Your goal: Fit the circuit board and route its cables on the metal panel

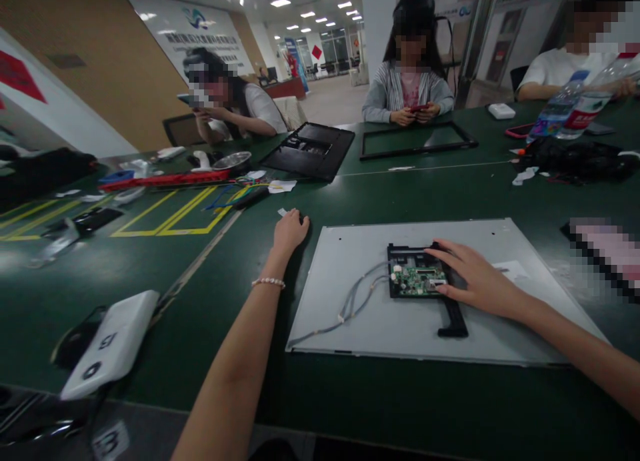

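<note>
A flat grey panel (370, 327) lies on the green table. On it rests a black frame (454, 317) holding a green circuit board (417, 280), with grey cables (350, 307) running left across the panel. My right hand (473, 277) lies over the right side of the frame, its fingers apart and touching the frame and board edge. Left of the panel, my left hand (293, 231) is on the table, its fingers curled round a small dark object (303, 218) that is mostly hidden.
A black cover (315, 147) and a black bezel frame (417, 142) lie at the back. Wires and red parts (175, 179) are at back left, a white device (113, 344) at near left, bottles (557, 107) at back right. Three people sit across the table.
</note>
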Motion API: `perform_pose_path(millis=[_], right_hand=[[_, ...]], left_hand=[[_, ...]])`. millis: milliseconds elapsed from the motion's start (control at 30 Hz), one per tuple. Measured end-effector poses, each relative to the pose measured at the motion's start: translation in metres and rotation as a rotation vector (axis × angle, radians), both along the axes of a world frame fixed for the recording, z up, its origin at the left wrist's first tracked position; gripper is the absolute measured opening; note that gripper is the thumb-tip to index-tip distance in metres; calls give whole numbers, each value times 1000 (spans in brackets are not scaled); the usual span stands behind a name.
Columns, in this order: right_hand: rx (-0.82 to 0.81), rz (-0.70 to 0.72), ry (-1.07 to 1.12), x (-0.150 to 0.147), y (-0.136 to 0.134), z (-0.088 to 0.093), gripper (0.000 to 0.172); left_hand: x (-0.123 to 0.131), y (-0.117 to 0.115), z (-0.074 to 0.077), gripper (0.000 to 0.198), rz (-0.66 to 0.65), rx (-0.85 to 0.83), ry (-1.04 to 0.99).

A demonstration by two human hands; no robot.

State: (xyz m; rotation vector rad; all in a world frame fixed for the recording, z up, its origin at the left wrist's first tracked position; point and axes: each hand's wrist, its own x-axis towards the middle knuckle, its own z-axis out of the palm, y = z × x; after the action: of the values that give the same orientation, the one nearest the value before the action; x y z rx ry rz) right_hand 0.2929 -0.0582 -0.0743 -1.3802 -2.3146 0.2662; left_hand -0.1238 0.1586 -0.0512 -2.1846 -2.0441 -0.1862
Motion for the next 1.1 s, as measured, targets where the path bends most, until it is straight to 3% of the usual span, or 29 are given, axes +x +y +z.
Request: perform_pose_path(millis=[367, 533, 733, 900, 1100], right_hand=[[-11, 1, -36, -2, -1, 5, 59], [-20, 1, -50, -1, 0, 4, 63], [8, 5, -75, -1, -1, 5, 62], [35, 9, -91, -2, -2, 7, 62], [26, 15, -96, -2, -2, 6, 62]], left_hand=[[-13, 3, 2, 42, 70, 173, -175], [-1, -1, 13, 38, 85, 237, -180], [27, -8, 20, 37, -81, 135, -55], [33, -10, 20, 39, -167, 92, 13], [46, -13, 39, 37, -293, 107, 13]])
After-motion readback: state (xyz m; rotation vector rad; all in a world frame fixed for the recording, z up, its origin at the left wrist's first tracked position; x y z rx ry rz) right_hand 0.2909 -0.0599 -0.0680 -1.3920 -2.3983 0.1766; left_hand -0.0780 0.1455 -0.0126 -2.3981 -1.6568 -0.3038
